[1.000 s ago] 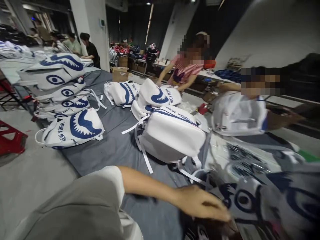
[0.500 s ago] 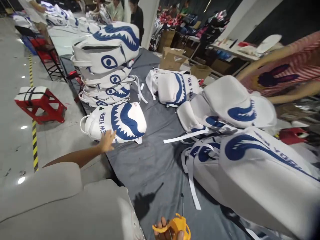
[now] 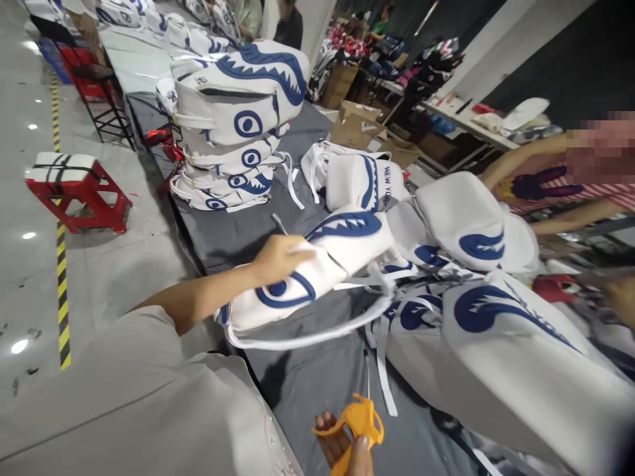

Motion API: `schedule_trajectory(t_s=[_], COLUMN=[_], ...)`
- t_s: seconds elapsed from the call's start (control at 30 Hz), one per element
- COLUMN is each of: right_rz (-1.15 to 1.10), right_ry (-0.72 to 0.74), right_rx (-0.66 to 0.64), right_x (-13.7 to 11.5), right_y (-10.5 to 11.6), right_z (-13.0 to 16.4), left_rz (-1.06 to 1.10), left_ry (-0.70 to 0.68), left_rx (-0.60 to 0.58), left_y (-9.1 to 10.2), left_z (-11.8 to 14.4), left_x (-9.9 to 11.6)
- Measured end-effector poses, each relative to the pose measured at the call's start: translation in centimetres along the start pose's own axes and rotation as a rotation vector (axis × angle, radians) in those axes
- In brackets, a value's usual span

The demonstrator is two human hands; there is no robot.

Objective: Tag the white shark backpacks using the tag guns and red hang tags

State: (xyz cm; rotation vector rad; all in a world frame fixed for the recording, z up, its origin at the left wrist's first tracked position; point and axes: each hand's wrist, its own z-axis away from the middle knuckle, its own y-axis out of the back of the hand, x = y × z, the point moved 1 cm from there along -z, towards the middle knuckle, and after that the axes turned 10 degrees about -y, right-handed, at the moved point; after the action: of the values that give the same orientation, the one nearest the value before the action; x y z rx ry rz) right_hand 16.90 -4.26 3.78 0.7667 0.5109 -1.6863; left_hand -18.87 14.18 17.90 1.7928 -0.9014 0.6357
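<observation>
My left hand (image 3: 280,259) grips a white backpack with a blue shark-face print (image 3: 317,264) and holds it lifted above the grey mat (image 3: 307,377), its straps hanging loose. At the bottom edge my right hand (image 3: 347,449) is closed on orange-handled thread snips (image 3: 353,423), the thin blade pointing up. A large white shark-print backpack (image 3: 496,357) lies just right of the snips. Behind the lifted bag lie more white backpacks (image 3: 466,225).
A stack of shark-print backpacks (image 3: 238,125) stands at the mat's far left. A red stool (image 3: 74,188) is on the floor at left beside yellow-black tape. A person in a striped shirt (image 3: 570,188) works at right. Cardboard boxes (image 3: 357,122) sit behind.
My left hand reached the shark-print backpack at the mat's edge, took hold of it and lifted it toward me. The snips stay in my right hand.
</observation>
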Motion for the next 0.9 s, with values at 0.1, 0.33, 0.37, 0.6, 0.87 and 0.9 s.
schedule_trajectory(t_s=[0.1,0.33,0.37,0.6,0.87,0.9], right_rz=[-0.009,0.143,0.159,0.436,1.013,1.116], right_ry=[0.105,0.095,0.084,0.168,0.424,0.462], right_rx=[0.038,0.030,0.031,-0.158,-0.139,-0.121], right_x=[-1.2,-0.8,-0.9,-5.1,-17.0,-18.3], right_y=[0.4,3.3,3.7,1.1,-5.5,-6.6], right_z=[1.7,5.1,5.3,3.6,-5.5,-6.6], left_rz=[0.058,-0.121,-0.156,-0.545,0.079,0.189], left_ry=[0.323,0.526,0.504,0.299,0.563,0.595], left_rx=[0.073,-0.063,-0.070,-0.424,-0.131,-0.145], left_y=[0.8,-4.3,-5.4,-12.9,-10.2,-9.5], left_z=[0.0,4.3,5.8,16.5,16.4,16.4], left_x=[-3.2,-8.9,-8.4,-6.3,-7.1,-7.0])
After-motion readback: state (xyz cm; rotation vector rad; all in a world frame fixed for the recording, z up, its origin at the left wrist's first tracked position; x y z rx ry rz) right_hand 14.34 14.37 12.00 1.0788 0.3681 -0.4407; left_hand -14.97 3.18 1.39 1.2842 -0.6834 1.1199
